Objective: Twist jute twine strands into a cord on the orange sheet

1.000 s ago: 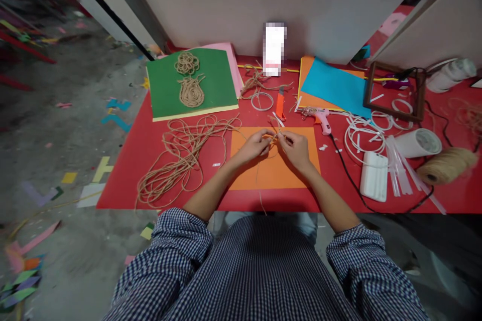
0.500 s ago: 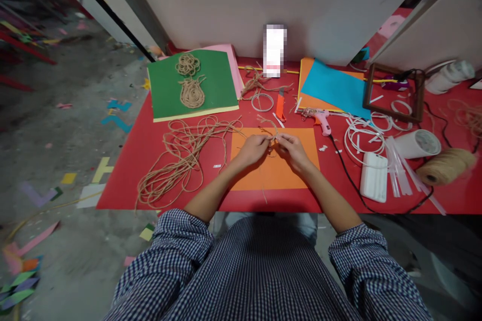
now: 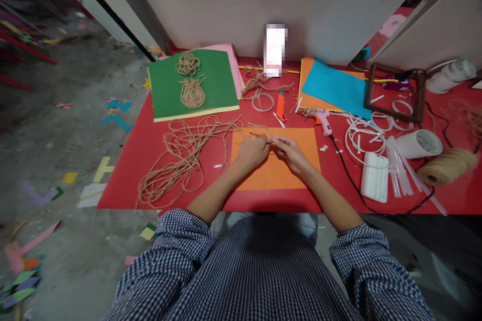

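Both hands meet over an orange sheet (image 3: 289, 175) at the middle of the table. My left hand (image 3: 254, 149) is closed, its fingers wrapped round a thin piece of jute twine (image 3: 262, 126). My right hand (image 3: 289, 150) pinches the same twine close beside the left fingertips. Part of the twine loops up above the knuckles, and a thin strand hangs down over the sheet's lower edge. The exact spot between the fingertips is hidden. Left of the sheet lies a loose tangle of jute twine (image 3: 192, 153).
Coiled twine pieces (image 3: 193, 93) lie on a green sheet (image 3: 222, 80). Behind the hands are an orange cutter (image 3: 280, 105), a white ring (image 3: 262, 102) and a pink glue gun (image 3: 322, 120), its cord running right. A twine spool (image 3: 448, 166) and wooden frame (image 3: 419, 95) are at right.
My left hand has turned slightly, and the twine loop above the fingers has tipped over to the left. The hands stay together over the orange sheet.
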Demonstrator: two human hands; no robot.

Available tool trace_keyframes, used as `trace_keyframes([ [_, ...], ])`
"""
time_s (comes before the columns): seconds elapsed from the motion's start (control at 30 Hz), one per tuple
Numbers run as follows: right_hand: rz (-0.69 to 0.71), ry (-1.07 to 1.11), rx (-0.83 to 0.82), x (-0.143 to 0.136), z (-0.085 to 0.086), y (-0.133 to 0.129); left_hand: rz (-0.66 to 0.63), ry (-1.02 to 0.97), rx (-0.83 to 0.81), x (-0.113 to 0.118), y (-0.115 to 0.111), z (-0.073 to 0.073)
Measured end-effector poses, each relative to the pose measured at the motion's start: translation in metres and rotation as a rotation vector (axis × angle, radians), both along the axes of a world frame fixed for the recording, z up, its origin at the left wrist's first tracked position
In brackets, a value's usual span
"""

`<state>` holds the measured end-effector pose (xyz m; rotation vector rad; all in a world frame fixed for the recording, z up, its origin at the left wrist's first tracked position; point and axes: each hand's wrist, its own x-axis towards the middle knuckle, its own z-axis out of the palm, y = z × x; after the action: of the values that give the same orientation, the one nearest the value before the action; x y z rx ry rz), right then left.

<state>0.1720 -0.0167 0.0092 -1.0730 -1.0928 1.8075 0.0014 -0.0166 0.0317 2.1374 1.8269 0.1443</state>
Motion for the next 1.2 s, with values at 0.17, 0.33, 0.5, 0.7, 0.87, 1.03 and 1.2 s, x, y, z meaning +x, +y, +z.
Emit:
trace_keyframes([
  [0.17,-0.027,-0.020,0.045,-0.001,-0.002,0.001,0.000,-0.026,-0.004,-0.002,0.004,0.000],
  [0.33,0.068,0.066,-0.026,0.002,0.006,0.002,-0.003,0.019,0.041,-0.004,0.006,-0.003],
  [0.5,0.152,0.252,-0.131,0.007,0.015,0.001,-0.035,0.032,0.041,-0.003,0.006,-0.006],
  [0.7,0.120,0.161,-0.067,0.004,0.018,0.002,-0.002,0.068,0.048,-0.013,0.013,-0.002],
  [0.87,-0.081,-0.038,0.156,0.005,0.017,0.004,0.018,0.066,0.078,-0.022,0.018,-0.001],
  [1.03,-0.215,-0.183,0.345,0.014,0.015,0.012,0.140,-0.067,0.186,-0.031,0.022,0.002],
  [1.2,-0.175,-0.286,0.419,0.013,0.012,0.011,0.027,-0.359,0.370,-0.027,0.016,0.010],
])
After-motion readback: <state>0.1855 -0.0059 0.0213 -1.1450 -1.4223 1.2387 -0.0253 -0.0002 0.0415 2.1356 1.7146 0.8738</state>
